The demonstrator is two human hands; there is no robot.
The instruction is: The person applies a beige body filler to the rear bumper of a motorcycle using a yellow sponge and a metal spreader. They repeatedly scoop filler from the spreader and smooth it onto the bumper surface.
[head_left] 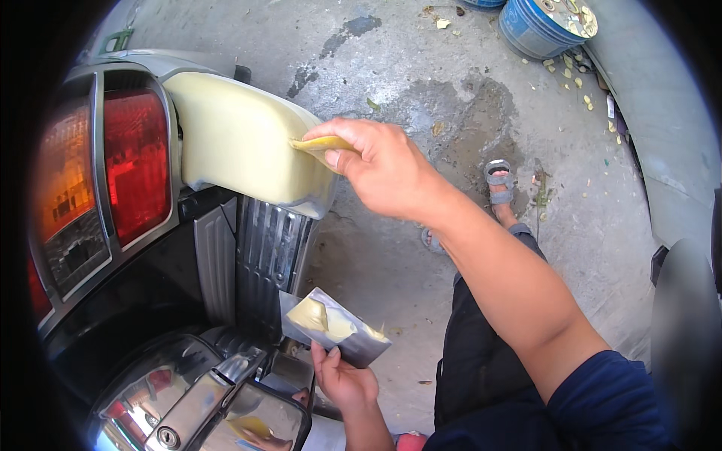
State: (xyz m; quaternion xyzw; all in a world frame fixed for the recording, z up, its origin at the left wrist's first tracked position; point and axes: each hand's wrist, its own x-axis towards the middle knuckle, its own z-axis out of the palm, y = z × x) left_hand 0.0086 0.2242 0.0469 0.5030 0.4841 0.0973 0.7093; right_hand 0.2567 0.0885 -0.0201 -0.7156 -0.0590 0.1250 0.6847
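My right hand (391, 167) pinches a yellow putty spreader (325, 144) between thumb and fingers. The spreader's edge touches the right end of a bumper corner (237, 139), which is coated in smooth pale-yellow filler with grey showing along its lower rim. Lower down, my left hand (347, 379) grips a flat metal plate (362, 349) from beneath, thumb against its side. A mound of pale-yellow putty (317, 316) lies on the plate's upper face, with smears toward its right edge.
Left of the bumper corner is a red and orange tail light (135, 161). A chrome spare-wheel cover (162, 383) stands close to my left hand. Blue buckets are at the far right, one bucket (530, 30) with putty scraps around it. A grey panel (662, 120) lines the right side.
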